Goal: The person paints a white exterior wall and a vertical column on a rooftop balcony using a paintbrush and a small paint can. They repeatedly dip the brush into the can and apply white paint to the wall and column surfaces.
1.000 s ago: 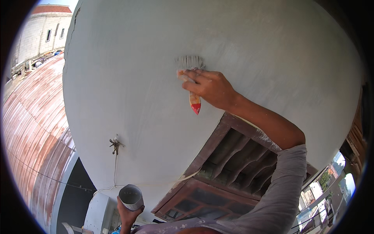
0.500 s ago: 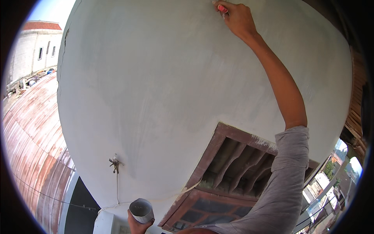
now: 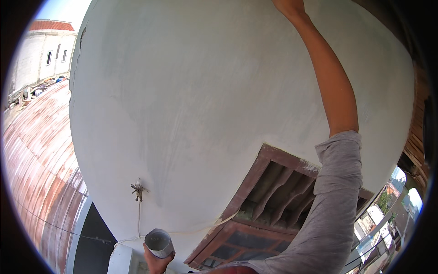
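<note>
My left hand [image 3: 158, 261], low in the picture, is closed around a grey cup [image 3: 159, 243]. The cup's mouth faces up and shows a greyish-white inside; how full it is I cannot tell. High at the top edge, only the back and wrist of my right hand [image 3: 290, 6] show, beside the pale wall [image 3: 196, 100]. Its fingers lie outside the picture, so whatever they hold is hidden. My right arm reaches up across the wall, which carries streaky whitish and grey brush marks.
A brown wooden window frame with slatted vents [image 3: 269, 182] sits behind my right sleeve. Left of it, a small metal bracket [image 3: 138, 191] on the wall carries a cable. A rusty corrugated roof [image 3: 41, 160] lies far left, and wooden slats [image 3: 413, 146] border the right.
My right hand has moved up and slightly right; the red-handled tool it held has gone out of the picture with its fingers. The cup has shifted slightly left and up.
</note>
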